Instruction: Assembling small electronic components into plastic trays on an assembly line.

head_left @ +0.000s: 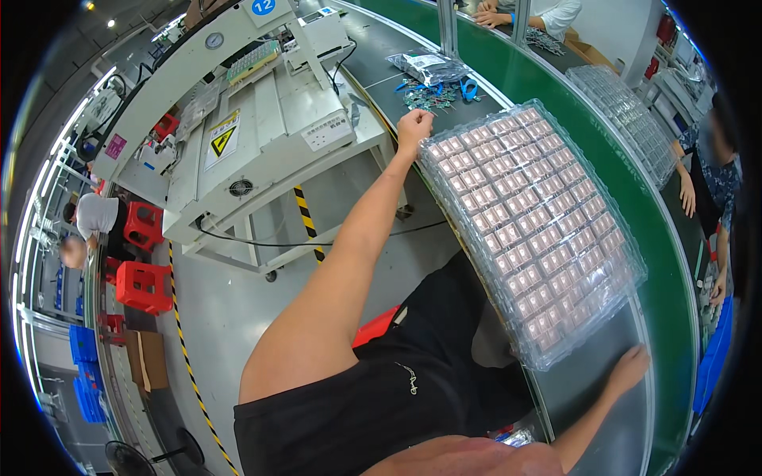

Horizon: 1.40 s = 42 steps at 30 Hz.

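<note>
A stack of clear plastic blister trays [528, 226] lies on the grey workbench, its many pockets filled with small copper-pink pieces. My left hand [414, 131] is at the far left corner of the stack, fingers pinched together; whatever is between them is too small to make out. Just beyond it is a loose pile of small green circuit boards [432, 97], with blue-handled cutters [469, 89] beside them. My right hand [629, 368] rests low over the bench past the near right corner of the trays, apart from them. Its fingers are partly hidden and blurred.
A green conveyor belt [673, 317] runs along the right of the bench. Across it sit another stack of clear trays [623, 119] and co-workers. A clear plastic bag [429, 67] lies past the boards. On the left stands a white machine [262, 135]; red stools [144, 286] are farther off.
</note>
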{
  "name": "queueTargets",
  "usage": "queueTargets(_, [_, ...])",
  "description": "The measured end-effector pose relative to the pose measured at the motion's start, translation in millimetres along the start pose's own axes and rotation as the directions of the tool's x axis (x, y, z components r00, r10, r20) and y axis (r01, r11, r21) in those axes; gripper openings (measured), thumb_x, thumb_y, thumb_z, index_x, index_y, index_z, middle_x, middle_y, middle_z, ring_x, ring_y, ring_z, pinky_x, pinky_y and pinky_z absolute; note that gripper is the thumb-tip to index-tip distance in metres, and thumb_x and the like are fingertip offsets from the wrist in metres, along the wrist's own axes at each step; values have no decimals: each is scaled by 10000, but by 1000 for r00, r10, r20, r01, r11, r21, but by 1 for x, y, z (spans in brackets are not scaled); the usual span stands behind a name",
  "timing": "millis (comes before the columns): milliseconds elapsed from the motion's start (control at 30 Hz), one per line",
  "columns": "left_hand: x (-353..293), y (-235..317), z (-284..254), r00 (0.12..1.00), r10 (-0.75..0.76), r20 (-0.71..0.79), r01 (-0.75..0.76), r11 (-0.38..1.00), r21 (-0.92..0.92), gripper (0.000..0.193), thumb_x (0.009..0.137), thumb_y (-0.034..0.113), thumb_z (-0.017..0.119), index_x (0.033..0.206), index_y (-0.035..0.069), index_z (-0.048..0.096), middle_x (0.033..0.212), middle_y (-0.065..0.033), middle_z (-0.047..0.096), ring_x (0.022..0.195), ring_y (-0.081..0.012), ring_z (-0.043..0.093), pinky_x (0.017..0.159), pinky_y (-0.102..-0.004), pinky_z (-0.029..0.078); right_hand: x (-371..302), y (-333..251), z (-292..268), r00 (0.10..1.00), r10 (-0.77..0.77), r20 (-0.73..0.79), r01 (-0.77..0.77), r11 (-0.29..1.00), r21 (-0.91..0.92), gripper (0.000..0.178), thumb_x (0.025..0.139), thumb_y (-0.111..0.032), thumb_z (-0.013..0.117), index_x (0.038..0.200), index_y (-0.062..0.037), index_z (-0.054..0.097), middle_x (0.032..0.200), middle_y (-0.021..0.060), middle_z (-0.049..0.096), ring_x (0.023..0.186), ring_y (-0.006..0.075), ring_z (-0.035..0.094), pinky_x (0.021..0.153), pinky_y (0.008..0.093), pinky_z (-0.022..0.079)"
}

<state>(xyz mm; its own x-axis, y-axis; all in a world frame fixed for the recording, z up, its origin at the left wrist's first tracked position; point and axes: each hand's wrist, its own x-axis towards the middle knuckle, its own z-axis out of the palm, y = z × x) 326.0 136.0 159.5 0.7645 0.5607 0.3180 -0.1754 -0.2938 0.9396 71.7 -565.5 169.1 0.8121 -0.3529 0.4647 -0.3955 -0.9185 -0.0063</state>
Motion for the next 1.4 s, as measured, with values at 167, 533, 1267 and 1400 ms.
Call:
queueTargets(167, [-2,3,1,1000,-16,-9,16,1000,9,200,845,201,665,821,9,712,640,-59,672,578,-127,631,570,-288,487,0,-1,-2,1000,10,22,-10,1000,-7,303,988,-258,456,1140,-81,650,1068,163,622,973,377,604,810,478,491])
queueTargets(533, [-2,3,-1,1000,-7,-14,8,999,33,206,841,204,665,824,4,713,641,-64,675,579,-137,642,572,-292,492,1,1,1,1000,-2,29,2,1000,-10,303,987,-253,454,1132,-73,649,1069,167,622,964,379,603,808,475,490])
queueTargets(1267, [23,-25,-21,994,85,67,-97,976,195,344,891,365,652,902,28,721,794,-85,708,713,-183,645,699,-344,504,-2,-29,-14,988,-26,-152,24,1000,-15,195,909,-223,572,982,-83,686,916,170,657,845,376,640,729,477,519])
queueTargets(1400, [23,-20,-7,989,107,99,-125,971,205,267,896,287,677,942,29,728,727,-43,680,642,-114,595,621,-284,477,-4,-29,-32,975,-6,-220,18,998,53,146,887,-196,599,946,-99,691,867,164,645,790,371,638,676,475,518])
